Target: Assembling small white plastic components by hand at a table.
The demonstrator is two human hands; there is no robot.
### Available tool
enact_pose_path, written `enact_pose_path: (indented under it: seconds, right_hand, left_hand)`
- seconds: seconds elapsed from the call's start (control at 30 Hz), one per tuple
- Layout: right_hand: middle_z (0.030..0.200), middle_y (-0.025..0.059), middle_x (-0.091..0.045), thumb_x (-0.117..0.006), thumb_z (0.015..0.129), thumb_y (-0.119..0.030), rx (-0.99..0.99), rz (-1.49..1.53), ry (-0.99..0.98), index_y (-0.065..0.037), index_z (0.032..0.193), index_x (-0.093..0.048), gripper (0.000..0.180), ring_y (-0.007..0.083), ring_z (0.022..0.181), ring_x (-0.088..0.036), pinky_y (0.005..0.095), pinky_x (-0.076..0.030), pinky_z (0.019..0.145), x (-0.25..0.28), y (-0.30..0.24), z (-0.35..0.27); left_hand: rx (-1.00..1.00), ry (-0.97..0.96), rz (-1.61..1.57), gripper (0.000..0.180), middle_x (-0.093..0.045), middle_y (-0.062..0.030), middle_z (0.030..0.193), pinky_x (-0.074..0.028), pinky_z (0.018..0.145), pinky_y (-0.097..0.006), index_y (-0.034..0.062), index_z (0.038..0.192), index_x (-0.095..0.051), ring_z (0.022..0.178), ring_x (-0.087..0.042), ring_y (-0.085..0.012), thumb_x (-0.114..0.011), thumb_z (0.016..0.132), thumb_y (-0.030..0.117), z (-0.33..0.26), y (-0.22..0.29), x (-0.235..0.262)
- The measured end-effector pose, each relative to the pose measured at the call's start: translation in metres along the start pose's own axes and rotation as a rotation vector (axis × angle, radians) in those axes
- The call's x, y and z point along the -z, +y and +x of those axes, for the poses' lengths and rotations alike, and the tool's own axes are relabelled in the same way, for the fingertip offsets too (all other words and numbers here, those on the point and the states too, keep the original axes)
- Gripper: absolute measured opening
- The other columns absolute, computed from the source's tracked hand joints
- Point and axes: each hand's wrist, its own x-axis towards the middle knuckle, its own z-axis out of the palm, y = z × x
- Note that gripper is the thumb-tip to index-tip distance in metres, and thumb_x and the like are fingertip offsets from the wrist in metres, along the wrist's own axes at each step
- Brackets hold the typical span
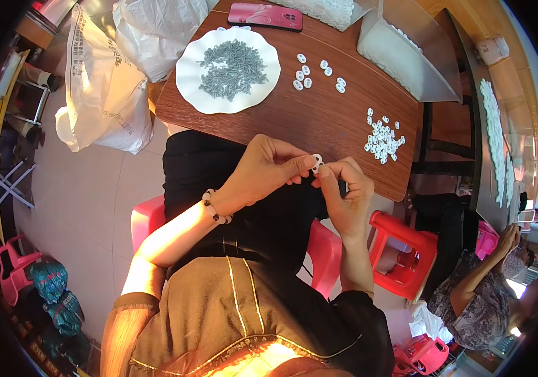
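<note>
Shirt [200, 295]: brown, nearest. Left hand [258, 171], right hand [348, 196]: fingertips of both pinch one white piece [317, 164] by the near edge of the table [316, 119], probably for fine control. Plate [185, 75]: its wavy rim presumably keeps the grey parts [234, 70] together.

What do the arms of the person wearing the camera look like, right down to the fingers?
The left arm has a short sleeve that looks brown in the sun, and a bracelet of round pale and dark beads circles its wrist. The right arm has a short dark sleeve, and no bracelet shows. The fingers wear no gloves.
</note>
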Motion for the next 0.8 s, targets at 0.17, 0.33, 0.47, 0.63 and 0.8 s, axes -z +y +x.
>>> enact_pose_path:
  seconds: [0.17, 0.33, 0.47, 0.63, 0.8]
  right_hand:
    - [0.068, 0.0061, -0.066, -0.066, 0.086, -0.006, -0.012, 0.02, -0.006, -0.002, 0.079, -0.067, 0.008, 0.0144, 0.064, -0.058, 0.0268, -0.044, 0.062, -0.003, 0.002, 0.0]
    - [0.076, 0.0039, -0.062, -0.062, 0.091, -0.008, -0.107, 0.139, -0.079, 0.002, 0.083, -0.066, 0.014, 0.0077, 0.07, -0.056, 0.0212, -0.041, 0.063, 0.0, 0.007, 0.0]
    - [0.073, 0.0036, -0.065, -0.067, 0.091, -0.014, -0.174, 0.301, -0.064, -0.001, 0.085, -0.069, 0.014, 0.0085, 0.069, -0.058, 0.0234, -0.043, 0.065, -0.001, 0.013, -0.002]
    - [0.073, 0.0026, -0.065, -0.071, 0.088, -0.016, -0.175, 0.329, -0.076, -0.001, 0.086, -0.069, 0.016, 0.0071, 0.07, -0.056, 0.0224, -0.043, 0.066, 0.001, 0.018, -0.004]
    - [0.081, 0.0012, -0.067, -0.074, 0.086, -0.016, -0.244, 0.411, -0.107, 0.001, 0.093, -0.068, 0.02, 0.0056, 0.072, -0.055, 0.0186, -0.042, 0.068, 0.003, 0.021, -0.007]
  left_hand:
    - [-0.024, 0.001, 0.038, 0.023, -0.068, -0.0043, 0.073, -0.047, 0.056, -0.02, -0.0036, 0.094, -0.073, 0.062, -0.057, -0.0056, -0.072, 0.087, 0.018, 0.0, 0.0, 0.002]
    - [0.039, -0.032, 0.007, 0.021, -0.068, -0.0042, 0.073, -0.046, 0.055, -0.02, -0.0027, 0.094, -0.073, 0.061, -0.056, -0.0056, -0.072, 0.087, 0.017, 0.002, 0.003, 0.003]
    - [0.057, -0.068, -0.063, 0.025, -0.069, -0.0046, 0.075, -0.045, 0.056, -0.019, -0.0009, 0.093, -0.073, 0.062, -0.056, -0.0056, -0.073, 0.087, 0.023, 0.005, -0.005, 0.006]
    - [0.047, -0.079, -0.105, 0.025, -0.069, -0.0051, 0.075, -0.045, 0.056, -0.019, -0.0005, 0.093, -0.074, 0.062, -0.056, -0.0058, -0.073, 0.087, 0.024, 0.005, -0.009, 0.004]
    - [0.048, -0.049, -0.023, 0.021, -0.066, -0.0038, 0.069, -0.045, 0.054, -0.02, -0.0022, 0.09, -0.074, 0.06, -0.056, -0.0066, -0.073, 0.086, 0.019, 0.004, -0.004, 0.002]
